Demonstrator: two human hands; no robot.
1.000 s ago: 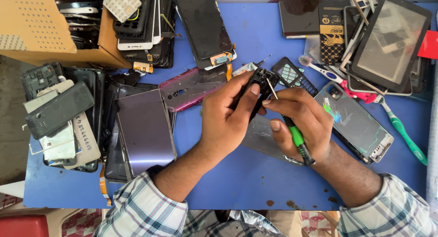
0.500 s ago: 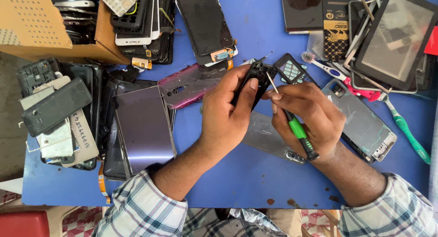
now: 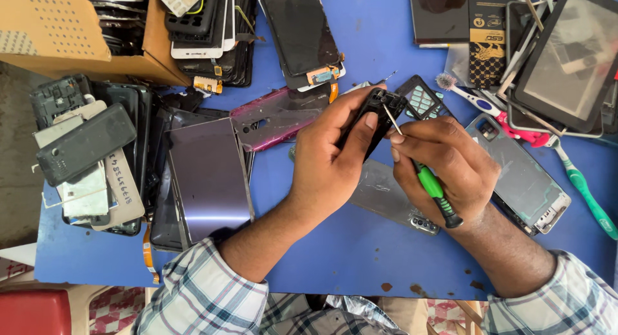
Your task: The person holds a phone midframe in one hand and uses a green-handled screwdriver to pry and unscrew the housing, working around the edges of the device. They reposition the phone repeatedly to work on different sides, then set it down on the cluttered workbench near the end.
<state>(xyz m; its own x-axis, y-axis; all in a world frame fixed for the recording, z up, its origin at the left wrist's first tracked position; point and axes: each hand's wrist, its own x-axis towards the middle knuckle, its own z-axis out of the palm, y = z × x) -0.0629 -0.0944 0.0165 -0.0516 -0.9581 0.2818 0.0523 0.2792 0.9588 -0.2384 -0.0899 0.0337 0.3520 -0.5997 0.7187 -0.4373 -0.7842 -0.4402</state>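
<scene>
Black phone frame (image 3: 376,116), centre frame, pinched in left hand (image 3: 328,161), thumb + fingers closed on its edges; vs 1 s ago it sits slightly higher/right. Right hand (image 3: 444,167) fingers wrapped on green-handled screwdriver (image 3: 425,180), tip now at frame's upper edge. Frame looks small, dark, hollow; behind it: keypad part (image 3: 421,98), blue table (image 3: 360,258).

The left hand (image 3: 328,161) covers most of the small black phone part (image 3: 376,113), so its lower half is hidden. The screwdriver (image 3: 428,183) runs through the right hand (image 3: 444,171), its middle out of sight. The tablet (image 3: 566,58) and cardboard box (image 3: 58,26) are cut off at the edges.
</scene>
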